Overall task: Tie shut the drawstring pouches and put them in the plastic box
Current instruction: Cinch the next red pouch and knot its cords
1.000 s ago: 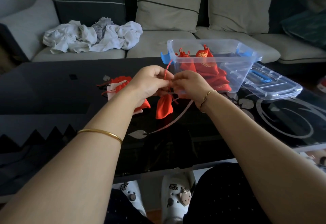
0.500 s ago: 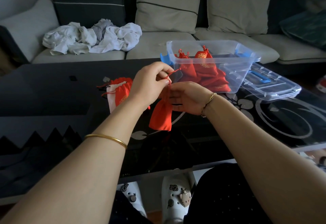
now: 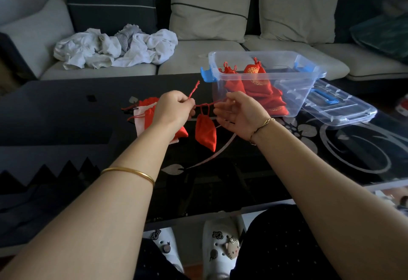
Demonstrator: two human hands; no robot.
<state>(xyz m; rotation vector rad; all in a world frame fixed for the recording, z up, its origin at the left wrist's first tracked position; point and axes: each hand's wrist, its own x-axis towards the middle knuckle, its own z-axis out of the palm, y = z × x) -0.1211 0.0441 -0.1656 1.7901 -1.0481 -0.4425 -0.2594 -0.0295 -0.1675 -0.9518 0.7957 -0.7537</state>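
Sofa, far left: a heap of pale cloth [image 3: 114, 48] on the seat; no part of my job.
Tabletop [image 3: 66, 114]: dark glass, carrying everything listed below.
Loose pouches [image 3: 146, 112]: a small pile, red and pale, partly hidden behind my left hand, cords trailing. I count these as work left; I cannot tell how many.
Left hand [image 3: 174, 108]: fingers curled in, pinching one end of the drawstring [image 3: 206, 104]; the spare end sticks up past the knuckles.
Hanging pouch [image 3: 205, 131]: red, slung by its gathered neck from the middle of the drawstring, which is stretched between both hands. I judge the knot is being drawn tight, not yet finished.
Right hand [image 3: 240, 114]: fingers half curled, tips pinching the other end of the drawstring.
Plastic box [image 3: 295, 94]: clear, open, just beyond my right hand.
Boxed pouches [image 3: 254, 85]: several red ones inside, necks gathered; done, as far as I can see.
Lid [image 3: 337, 107]: flat on the tabletop, right of the box.
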